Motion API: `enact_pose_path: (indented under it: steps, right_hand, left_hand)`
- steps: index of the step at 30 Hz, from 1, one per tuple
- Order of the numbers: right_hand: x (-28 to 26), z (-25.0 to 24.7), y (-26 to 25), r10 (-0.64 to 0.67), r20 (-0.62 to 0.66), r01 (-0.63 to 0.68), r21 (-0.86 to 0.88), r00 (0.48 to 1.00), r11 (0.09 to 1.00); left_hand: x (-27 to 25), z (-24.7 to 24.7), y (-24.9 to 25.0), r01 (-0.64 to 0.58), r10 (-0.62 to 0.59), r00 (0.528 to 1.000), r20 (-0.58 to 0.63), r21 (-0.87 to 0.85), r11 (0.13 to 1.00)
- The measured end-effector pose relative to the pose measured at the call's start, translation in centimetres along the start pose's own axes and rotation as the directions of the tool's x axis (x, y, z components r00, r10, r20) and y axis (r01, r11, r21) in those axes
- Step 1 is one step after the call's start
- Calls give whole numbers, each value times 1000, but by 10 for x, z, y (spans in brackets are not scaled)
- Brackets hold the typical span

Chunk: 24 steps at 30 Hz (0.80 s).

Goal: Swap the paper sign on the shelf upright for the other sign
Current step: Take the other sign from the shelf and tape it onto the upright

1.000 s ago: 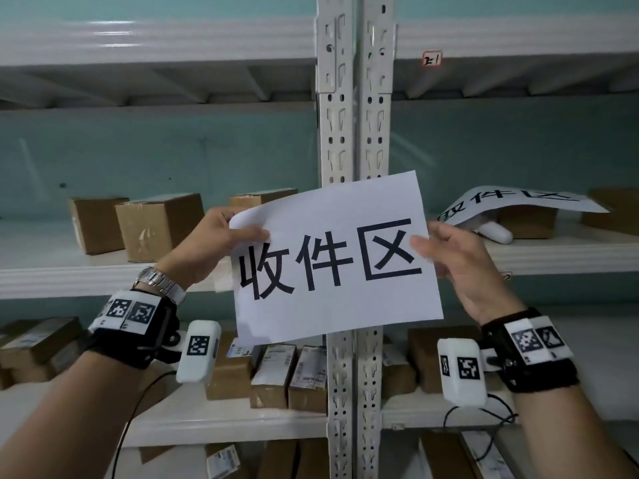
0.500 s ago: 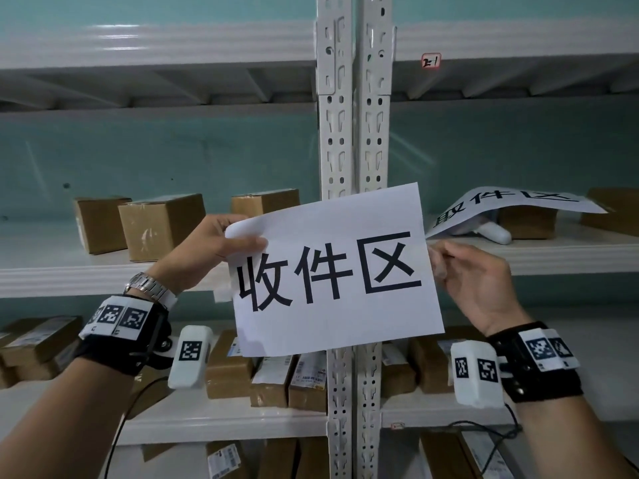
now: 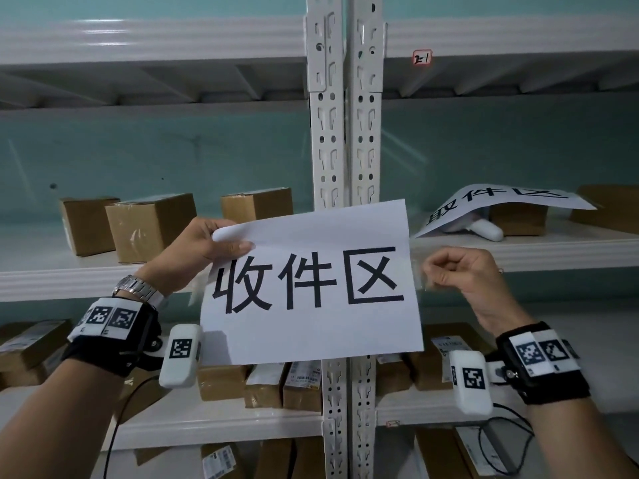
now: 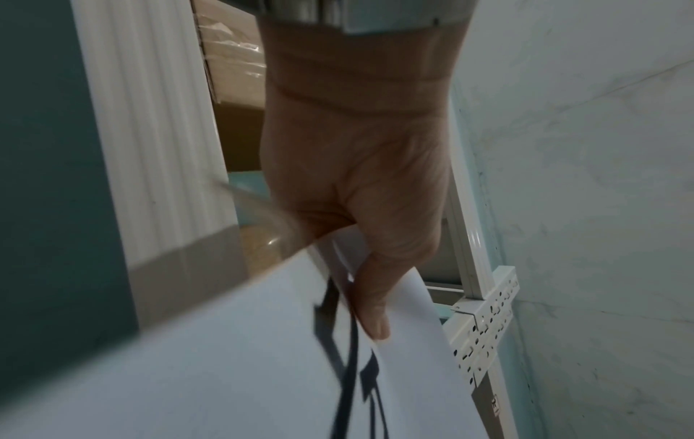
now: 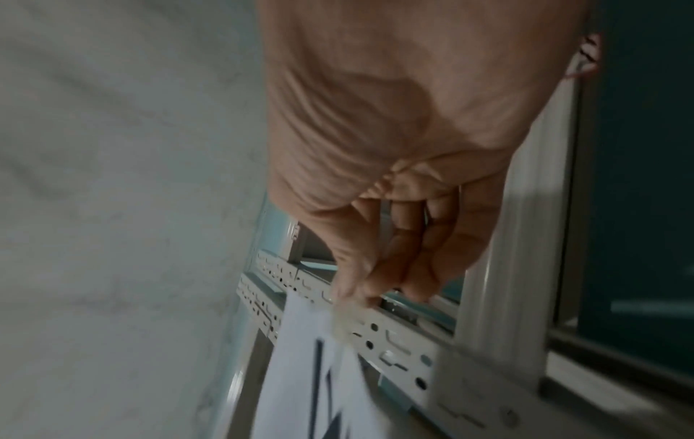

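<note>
A white paper sign (image 3: 311, 288) with three black characters hangs in front of the white perforated shelf upright (image 3: 345, 133). My left hand (image 3: 228, 242) pinches its top left corner, thumb on the front. My right hand (image 3: 432, 271) is at the sign's right edge, fingers curled, pinching a clear tape strip (image 3: 420, 274) that sticks out there. The left wrist view shows the thumb (image 4: 372, 312) on the sign (image 4: 225, 371). In the right wrist view, the fingers (image 5: 375, 285) pinch beside the sign (image 5: 300, 371). The other sign (image 3: 498, 205) lies curled over a box on the right shelf.
Cardboard boxes (image 3: 148, 226) stand on the middle shelf at the left. More parcels (image 3: 276, 385) fill the lower shelf behind the sign. A white handheld device (image 3: 484, 231) lies under the other sign. The shelf's front edge (image 3: 553, 250) runs just behind my right hand.
The sign has come down a little along the upright. My right hand slid off the sign's face to its right edge and curled onto the tape.
</note>
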State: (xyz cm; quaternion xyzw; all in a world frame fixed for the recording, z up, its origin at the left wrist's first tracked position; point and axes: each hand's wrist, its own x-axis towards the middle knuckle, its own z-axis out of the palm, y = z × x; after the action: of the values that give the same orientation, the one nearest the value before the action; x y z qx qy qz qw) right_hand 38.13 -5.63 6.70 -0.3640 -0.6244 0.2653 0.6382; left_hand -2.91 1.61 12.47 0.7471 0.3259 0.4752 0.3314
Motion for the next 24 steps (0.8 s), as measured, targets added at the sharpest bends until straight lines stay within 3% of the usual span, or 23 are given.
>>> enact_pose_path:
  steps: [5,10,18,24]
  right_hand:
    - [6,-7,2,-57,-110,46,-102,992,994]
    - [12,-10,8,-30,-267,20,-42,963,999]
    - [16,-12,19,16,-333,-76,-169,943,983]
    - [18,-18,23,-10,-311,-71,-247,950,966]
  left_hand:
    - [3,7,8,4,-4,1000,9,44,999]
    - [11,12,10,-11,20,995,-96,88,996]
    - [20,20,-4,-85,104,960,-258,82,993]
    - [25,19,-11,-108,146,944,-297,141,984]
